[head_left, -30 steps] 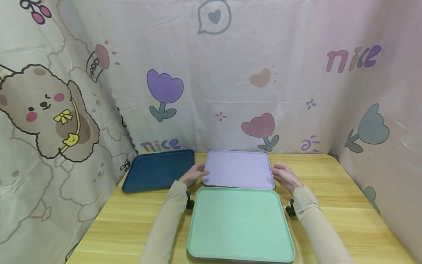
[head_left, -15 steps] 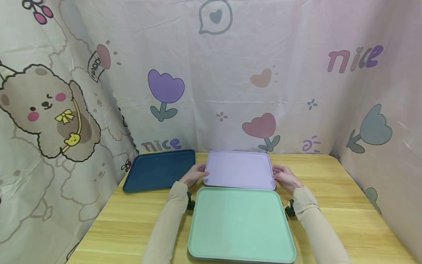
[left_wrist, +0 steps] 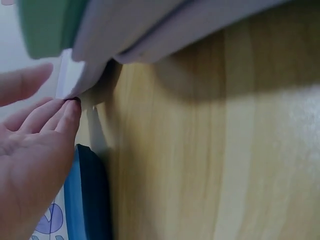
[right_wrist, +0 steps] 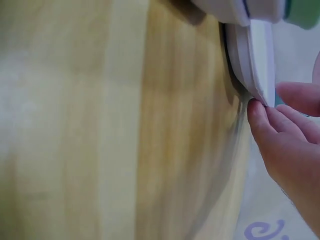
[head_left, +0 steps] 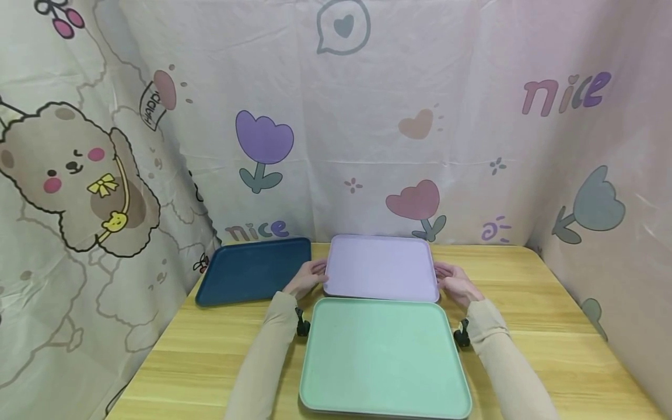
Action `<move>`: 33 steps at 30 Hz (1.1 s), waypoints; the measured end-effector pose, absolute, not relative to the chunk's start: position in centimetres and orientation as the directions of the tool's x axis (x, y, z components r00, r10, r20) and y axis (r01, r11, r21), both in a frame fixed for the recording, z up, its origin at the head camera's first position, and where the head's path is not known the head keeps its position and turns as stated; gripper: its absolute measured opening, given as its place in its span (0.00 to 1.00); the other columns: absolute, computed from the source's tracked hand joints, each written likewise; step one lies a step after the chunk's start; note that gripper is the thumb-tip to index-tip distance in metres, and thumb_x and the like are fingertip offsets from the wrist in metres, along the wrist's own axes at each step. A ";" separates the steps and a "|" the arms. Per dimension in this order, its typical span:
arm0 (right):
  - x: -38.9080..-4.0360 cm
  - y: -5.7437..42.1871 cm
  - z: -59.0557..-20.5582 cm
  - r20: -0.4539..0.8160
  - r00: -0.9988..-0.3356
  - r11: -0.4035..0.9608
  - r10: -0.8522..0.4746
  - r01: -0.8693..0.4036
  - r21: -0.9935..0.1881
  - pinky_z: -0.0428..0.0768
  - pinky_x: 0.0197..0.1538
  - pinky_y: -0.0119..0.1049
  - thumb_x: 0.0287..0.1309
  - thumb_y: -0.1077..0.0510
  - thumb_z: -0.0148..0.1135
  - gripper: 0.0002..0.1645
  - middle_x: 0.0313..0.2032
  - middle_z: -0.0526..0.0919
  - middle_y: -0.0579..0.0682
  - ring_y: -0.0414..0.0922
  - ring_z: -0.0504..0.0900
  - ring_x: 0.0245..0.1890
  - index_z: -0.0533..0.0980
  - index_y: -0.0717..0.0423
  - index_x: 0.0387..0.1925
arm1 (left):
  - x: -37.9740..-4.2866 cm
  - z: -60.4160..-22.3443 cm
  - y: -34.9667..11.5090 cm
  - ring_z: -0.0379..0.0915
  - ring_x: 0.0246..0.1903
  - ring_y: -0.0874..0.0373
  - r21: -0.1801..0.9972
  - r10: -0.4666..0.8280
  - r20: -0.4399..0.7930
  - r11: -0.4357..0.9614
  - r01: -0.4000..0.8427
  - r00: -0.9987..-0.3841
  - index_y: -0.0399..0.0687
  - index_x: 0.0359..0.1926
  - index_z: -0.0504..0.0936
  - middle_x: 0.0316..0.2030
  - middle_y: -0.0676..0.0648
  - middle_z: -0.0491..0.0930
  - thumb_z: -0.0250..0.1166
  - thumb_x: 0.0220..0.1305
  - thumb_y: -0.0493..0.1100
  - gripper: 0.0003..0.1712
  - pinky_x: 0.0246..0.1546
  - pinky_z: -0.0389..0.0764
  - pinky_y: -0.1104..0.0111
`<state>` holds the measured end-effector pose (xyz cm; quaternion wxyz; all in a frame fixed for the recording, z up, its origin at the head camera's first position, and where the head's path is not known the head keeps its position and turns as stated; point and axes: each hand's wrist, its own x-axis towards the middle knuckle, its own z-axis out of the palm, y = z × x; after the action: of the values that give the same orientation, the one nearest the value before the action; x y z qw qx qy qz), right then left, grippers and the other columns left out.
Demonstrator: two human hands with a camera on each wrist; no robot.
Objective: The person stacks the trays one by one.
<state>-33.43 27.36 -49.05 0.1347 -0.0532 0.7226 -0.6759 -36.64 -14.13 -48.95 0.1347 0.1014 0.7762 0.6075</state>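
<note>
A lilac tray (head_left: 380, 267) lies behind a larger mint green tray (head_left: 385, 359) in the head view. My left hand (head_left: 306, 279) is at its left edge. In the left wrist view, fairly straight fingertips (left_wrist: 70, 112) touch the rim from outside and below, and the thumb stands a little off it. At the right edge is my right hand (head_left: 455, 283); in the right wrist view its fingertips (right_wrist: 257, 112) meet the rim corner of the lilac tray (right_wrist: 257, 65), with the thumb tip close beside the tray's face. The far edge of the lilac tray sits slightly raised.
A dark blue tray (head_left: 254, 271) lies at the back left, close to the left hand. More pale tray edges (left_wrist: 150, 50) show beneath the mint one in the left wrist view. Wood-grain table (head_left: 551, 350) surrounds the trays; a patterned curtain (head_left: 357, 116) hangs behind.
The far edge of the lilac tray has risen slightly. The left thumb has slid outward off the tray's surface to its edge. The mint and blue trays lie as before.
</note>
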 end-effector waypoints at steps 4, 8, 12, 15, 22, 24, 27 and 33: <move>-33.4 27.4 -48.8 -0.092 -0.963 0.079 -0.255 0.074 -0.994 0.47 0.79 0.57 0.45 0.83 0.42 0.52 0.75 0.41 0.78 0.70 0.43 0.78 0.38 0.79 0.74 | -36.6 -48.7 -14.2 0.53 0.76 0.38 0.982 0.313 -0.056 0.190 0.005 -0.948 0.32 0.76 0.56 0.76 0.33 0.57 0.52 0.68 0.22 0.36 0.76 0.59 0.49; -33.2 27.3 -48.4 -0.069 -0.967 0.102 -0.245 0.045 -0.994 0.51 0.78 0.55 0.48 0.83 0.42 0.50 0.75 0.43 0.78 0.69 0.46 0.77 0.40 0.79 0.75 | -36.5 -48.5 -14.2 0.54 0.76 0.39 0.991 0.313 -0.029 0.131 0.013 -0.949 0.33 0.76 0.56 0.76 0.34 0.57 0.50 0.66 0.20 0.38 0.76 0.59 0.50; -32.9 27.1 -48.0 -0.050 -0.976 0.132 -0.210 0.022 -0.991 0.64 0.75 0.45 0.49 0.82 0.43 0.48 0.75 0.47 0.77 0.69 0.50 0.77 0.44 0.78 0.74 | -36.5 -48.2 -14.3 0.53 0.77 0.40 0.995 0.319 -0.015 0.096 0.017 -0.947 0.33 0.77 0.54 0.77 0.34 0.56 0.47 0.65 0.18 0.39 0.76 0.58 0.51; -32.7 27.1 -47.8 -0.028 -0.982 0.145 -0.186 0.001 -0.989 0.70 0.71 0.37 0.49 0.82 0.44 0.47 0.74 0.48 0.77 0.69 0.51 0.76 0.46 0.79 0.74 | -36.3 -48.0 -14.5 0.53 0.77 0.40 0.997 0.321 0.000 0.076 0.026 -0.947 0.33 0.77 0.55 0.77 0.34 0.56 0.47 0.65 0.18 0.39 0.76 0.58 0.52; -32.2 27.3 -47.3 0.005 -0.983 0.150 -0.182 -0.033 -0.988 0.74 0.63 0.24 0.49 0.81 0.47 0.47 0.75 0.49 0.77 0.69 0.50 0.77 0.47 0.79 0.73 | -35.5 -47.3 -14.6 0.55 0.76 0.41 0.994 0.324 0.036 0.089 0.068 -0.945 0.32 0.75 0.58 0.75 0.33 0.60 0.49 0.66 0.19 0.36 0.76 0.59 0.51; -32.0 27.3 -47.2 0.015 -0.982 0.148 -0.186 -0.043 -0.988 0.75 0.59 0.19 0.50 0.80 0.47 0.46 0.74 0.49 0.77 0.69 0.51 0.76 0.48 0.79 0.73 | -35.3 -47.3 -14.6 0.55 0.76 0.40 0.993 0.329 0.046 0.085 0.078 -0.943 0.31 0.75 0.59 0.75 0.32 0.60 0.49 0.65 0.19 0.36 0.76 0.58 0.50; -31.8 27.3 -47.0 0.031 -0.981 0.140 -0.191 -0.059 -0.988 0.76 0.54 0.16 0.51 0.80 0.48 0.45 0.74 0.51 0.77 0.69 0.53 0.75 0.49 0.79 0.73 | -34.9 -47.3 -14.8 0.55 0.76 0.40 0.994 0.324 0.047 0.075 0.076 -0.945 0.31 0.74 0.60 0.74 0.32 0.61 0.50 0.65 0.19 0.36 0.76 0.58 0.50; -31.2 27.3 -47.1 0.050 -0.979 0.127 -0.197 -0.076 -0.989 0.75 0.56 0.16 0.49 0.81 0.48 0.46 0.74 0.52 0.76 0.69 0.54 0.75 0.50 0.79 0.73 | -34.0 -47.6 -15.1 0.56 0.76 0.41 0.994 0.321 0.051 0.072 0.078 -0.946 0.33 0.74 0.61 0.74 0.34 0.62 0.53 0.64 0.21 0.37 0.76 0.59 0.51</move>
<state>-31.18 27.26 -47.13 0.0460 -0.0910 0.7494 -0.6543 -33.97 -15.11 -47.58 0.0910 0.1374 0.7263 0.6673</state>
